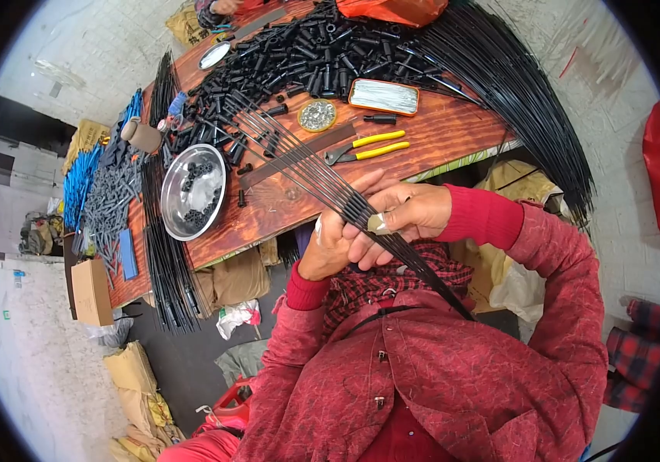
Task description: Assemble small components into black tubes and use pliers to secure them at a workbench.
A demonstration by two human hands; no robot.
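Pinching black rods (311, 165): left hand (328, 245), right hand (403, 212), each grip closed tight.

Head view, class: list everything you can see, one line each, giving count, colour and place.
thin rods: a bunch, black, fanned from both hands over the table
wooden table: one, reddish brown, upper middle
short tubes: a heap, black, far end of the table
long rods: a big sheaf, black, right edge of the table
pliers: one, yellow handles, table centre
metal bowl: one, silver, left of centre, holding black pieces
small dish: one, round, holding silvery bits
flat tin: one, orange rim
cardboard box: one, brown, table's near left corner
left hand: one, gripping the bunch
right hand: one, gripping the bunch
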